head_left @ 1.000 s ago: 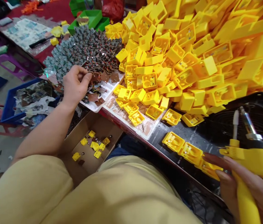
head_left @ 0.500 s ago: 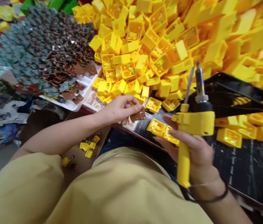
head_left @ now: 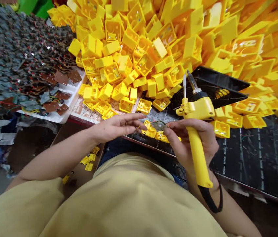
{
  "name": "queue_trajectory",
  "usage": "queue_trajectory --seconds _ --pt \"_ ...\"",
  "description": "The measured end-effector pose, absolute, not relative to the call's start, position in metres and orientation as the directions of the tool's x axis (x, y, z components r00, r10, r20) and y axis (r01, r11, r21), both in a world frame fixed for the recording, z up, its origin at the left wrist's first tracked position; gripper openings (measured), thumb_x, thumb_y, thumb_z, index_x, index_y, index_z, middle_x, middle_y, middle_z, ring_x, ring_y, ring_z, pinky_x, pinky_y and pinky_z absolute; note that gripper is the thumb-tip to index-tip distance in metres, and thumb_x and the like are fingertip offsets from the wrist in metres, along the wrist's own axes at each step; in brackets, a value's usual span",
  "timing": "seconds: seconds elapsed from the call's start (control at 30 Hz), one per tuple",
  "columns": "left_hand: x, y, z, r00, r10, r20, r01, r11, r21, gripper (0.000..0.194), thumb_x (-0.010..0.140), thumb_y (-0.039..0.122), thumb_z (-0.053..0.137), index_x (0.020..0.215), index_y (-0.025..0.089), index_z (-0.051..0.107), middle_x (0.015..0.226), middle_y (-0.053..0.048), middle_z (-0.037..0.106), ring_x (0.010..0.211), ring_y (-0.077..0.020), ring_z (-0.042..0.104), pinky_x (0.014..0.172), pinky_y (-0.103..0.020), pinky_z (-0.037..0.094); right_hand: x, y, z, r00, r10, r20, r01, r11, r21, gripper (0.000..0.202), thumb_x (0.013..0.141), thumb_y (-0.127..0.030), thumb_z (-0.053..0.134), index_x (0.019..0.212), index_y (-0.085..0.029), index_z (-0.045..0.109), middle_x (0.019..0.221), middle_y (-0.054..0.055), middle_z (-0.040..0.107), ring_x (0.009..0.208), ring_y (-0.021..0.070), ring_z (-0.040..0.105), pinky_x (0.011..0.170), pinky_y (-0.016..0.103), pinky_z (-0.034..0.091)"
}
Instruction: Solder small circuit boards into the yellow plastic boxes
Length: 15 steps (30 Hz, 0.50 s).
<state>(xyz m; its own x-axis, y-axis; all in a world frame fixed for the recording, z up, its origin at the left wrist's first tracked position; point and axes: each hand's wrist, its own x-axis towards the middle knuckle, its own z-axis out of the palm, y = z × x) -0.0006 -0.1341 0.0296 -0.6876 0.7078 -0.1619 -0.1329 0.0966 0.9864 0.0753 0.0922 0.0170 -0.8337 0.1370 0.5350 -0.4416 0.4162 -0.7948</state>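
Over the table, mid-frame, the right hand pinches a circuit board, soldering gun palmed apparently to free those fingers, left hand loosely spread.

Wired board near yellow casings, yellow tool

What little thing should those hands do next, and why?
Perhaps the left hand should gently steady the free edge of the little board: its fingers are loosely open beside it, while the right hand already pinches the board and also holds the yellow tool.
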Motion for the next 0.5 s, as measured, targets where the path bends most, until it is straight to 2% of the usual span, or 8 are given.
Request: queue_trajectory --seconds 0.07,0.13,0.2,0.23,0.3,0.37,0.43,0.5 --pt "0.008 -0.121 0.022 -0.794 0.602 -0.085 -0.050 0.075 0.996 0.059 0.084 0.050 0.071 0.131 0.015 0.064 0.115 -0.014 0.071 0.108 -0.0213 0.068 0.091 -0.033 0.055 0.077 0.088 0.015 -0.821 0.164 0.547 -0.448 0.409 -0.795 0.036 0.079 -0.012 0.076 0.107 -0.025 0.057 0.090 -0.002 0.069 0.081 0.0132 0.071 0.075 0.024 0.063" --pt "0.015 -0.105 0.016 -0.912 0.409 0.031 0.043 0.019 0.999 0.045 0.084 0.050 0.070 0.115 0.017 0.072 0.111 -0.011 0.072 0.107 -0.0195 0.066 0.094 -0.033 0.054 0.078 0.084 0.013 -0.806 0.170 0.567 -0.458 0.427 -0.780 0.036 0.079 -0.011 0.076 0.106 -0.025 0.058 0.090 -0.003 0.069 0.081 0.0121 0.071 0.075 0.022 0.063" --pt "0.019 -0.090 0.015 -0.961 0.273 0.045 0.007 -0.140 0.990 0.035 0.082 0.051 0.073 0.097 0.019 0.076 0.104 -0.007 0.074 0.103 -0.0174 0.067 0.096 -0.033 0.053 0.080 0.081 0.011 -0.796 0.173 0.580 -0.466 0.436 -0.770 0.036 0.079 -0.011 0.076 0.107 -0.025 0.057 0.091 -0.003 0.069 0.081 0.0116 0.071 0.075 0.021 0.063" --pt "0.020 -0.083 0.016 -0.964 0.266 -0.003 -0.071 -0.247 0.966 0.033 0.079 0.050 0.076 0.091 0.020 0.076 0.100 -0.005 0.075 0.099 -0.0165 0.067 0.094 -0.032 0.054 0.081 0.079 0.010 -0.793 0.174 0.584 -0.468 0.440 -0.766 0.036 0.080 -0.011 0.076 0.107 -0.025 0.057 0.091 -0.002 0.069 0.081 0.0117 0.071 0.074 0.021 0.063" --pt "0.021 -0.074 0.020 -0.933 0.340 -0.116 -0.260 -0.417 0.871 0.032 0.071 0.049 0.084 0.083 0.020 0.076 0.092 -0.003 0.076 0.090 -0.0147 0.069 0.089 -0.030 0.055 0.082 0.077 0.006 -0.788 0.173 0.591 -0.470 0.452 -0.758 0.035 0.081 -0.011 0.075 0.108 -0.025 0.057 0.091 -0.002 0.069 0.081 0.0120 0.071 0.074 0.022 0.063" --pt "0.021 -0.071 0.025 -0.895 0.412 -0.173 -0.378 -0.491 0.785 0.033 0.064 0.047 0.090 0.077 0.020 0.075 0.085 -0.001 0.075 0.084 -0.0130 0.069 0.084 -0.026 0.055 0.083 0.078 0.004 -0.787 0.151 0.598 -0.476 0.469 -0.744 0.034 0.082 -0.013 0.074 0.108 -0.024 0.057 0.093 -0.001 0.069 0.081 0.0128 0.072 0.073 0.024 0.064" --pt "0.017 -0.076 0.029 -0.881 0.435 -0.185 -0.405 -0.492 0.771 0.035 0.061 0.047 0.091 0.075 0.019 0.074 0.075 0.002 0.072 0.072 -0.0091 0.067 0.074 -0.021 0.054 0.085 0.084 0.005 -0.790 0.102 0.604 -0.491 0.483 -0.725 0.034 0.081 -0.015 0.076 0.109 -0.025 0.058 0.096 0.000 0.072 0.083 0.0148 0.073 0.075 0.026 0.064" --pt "0.010 -0.086 0.031 -0.879 0.455 -0.143 -0.332 -0.369 0.868 0.032 0.066 0.045 0.088 0.075 0.018 0.074 0.070 0.003 0.070 0.060 -0.0055 0.060 0.065 -0.018 0.050 0.089 0.097 0.009 -0.778 0.026 0.627 -0.519 0.535 -0.666 0.036 0.078 -0.015 0.080 0.107 -0.025 0.062 0.094 -0.001 0.074 0.080 0.0155 0.073 0.075 0.025 0.063"
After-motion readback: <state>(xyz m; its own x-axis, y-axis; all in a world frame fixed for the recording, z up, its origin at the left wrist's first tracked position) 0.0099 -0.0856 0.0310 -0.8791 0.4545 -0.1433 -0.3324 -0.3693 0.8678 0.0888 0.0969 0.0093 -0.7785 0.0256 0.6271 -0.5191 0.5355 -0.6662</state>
